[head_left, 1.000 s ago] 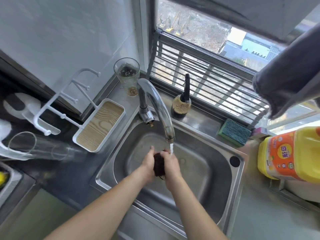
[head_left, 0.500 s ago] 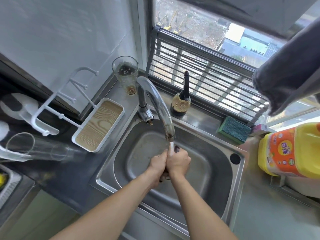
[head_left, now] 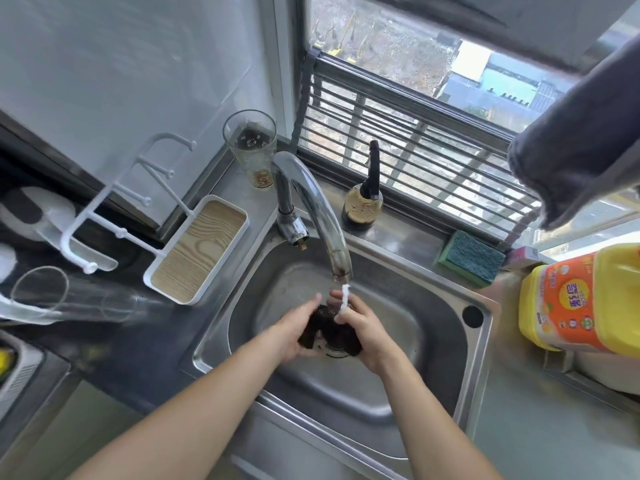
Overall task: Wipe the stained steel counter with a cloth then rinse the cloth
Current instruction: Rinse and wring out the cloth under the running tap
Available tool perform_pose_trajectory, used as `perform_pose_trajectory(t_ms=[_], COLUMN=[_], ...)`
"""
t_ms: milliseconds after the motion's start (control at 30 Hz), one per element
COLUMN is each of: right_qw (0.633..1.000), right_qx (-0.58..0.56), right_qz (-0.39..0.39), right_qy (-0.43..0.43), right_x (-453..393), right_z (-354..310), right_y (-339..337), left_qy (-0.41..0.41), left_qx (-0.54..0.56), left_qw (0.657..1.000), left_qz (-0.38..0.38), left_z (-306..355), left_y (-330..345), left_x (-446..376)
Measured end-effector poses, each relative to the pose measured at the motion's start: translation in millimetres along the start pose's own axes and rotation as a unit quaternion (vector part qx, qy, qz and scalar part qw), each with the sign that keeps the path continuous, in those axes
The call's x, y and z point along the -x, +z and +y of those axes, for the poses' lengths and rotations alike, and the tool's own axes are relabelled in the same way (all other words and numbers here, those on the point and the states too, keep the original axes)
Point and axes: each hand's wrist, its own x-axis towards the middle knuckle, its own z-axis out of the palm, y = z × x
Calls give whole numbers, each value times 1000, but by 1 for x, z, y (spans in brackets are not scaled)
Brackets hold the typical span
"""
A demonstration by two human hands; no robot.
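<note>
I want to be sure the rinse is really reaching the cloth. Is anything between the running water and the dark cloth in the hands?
Nothing visible is. The stream falls from the faucet onto the dark cloth, grazing the right hand. The left hand grips the cloth's other side, over the sink.

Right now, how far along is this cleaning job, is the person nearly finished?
Wiping looks done: both hands are off the counter and over the sink. In hand is the rinse: the left hand and right hand hold the dark cloth under water running from the tap. Left: finishing the rinse and shutting the water off. Whether stains remain, I cannot tell.
</note>
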Motion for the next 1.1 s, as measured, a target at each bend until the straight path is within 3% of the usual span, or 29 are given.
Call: perform_pose_trajectory(t_ms=[133,233,300,400,467,567,733,933,1100], right_qw=[988,984,987,985,986,989,990,987,986], right_qx=[138,93,41,-51,-94,-89,46,93,-141], right_qz=[57,83,122,162,141,122,130,-5,62], right_qy=[48,131,99,14,-5,3,20,130,63], right_x=[-2,-2,-4,-3,1,3,7,14,9], right_z=[-1,0,3,6,7,10,14,6,4], right_y=[-15,-23,-22,-11,-5,-5,-12,-21,-17], left_qy=[113,161,163,98,74,124,237,240,238], left_qx=[53,24,-48,-117,-121,-142,-24,43,-53], left_qw=[991,985,983,984,984,976,966,962,963], left_qz=[48,55,70,91,106,105,104,121,115], left_z=[0,0,-4,-9,-10,-11,-9,-18,-22], left_y=[-3,-5,-8,-9,-8,-8,-7,4,3], left_x=[-11,-15,-15,-15,-14,-18,-19,-22,-20])
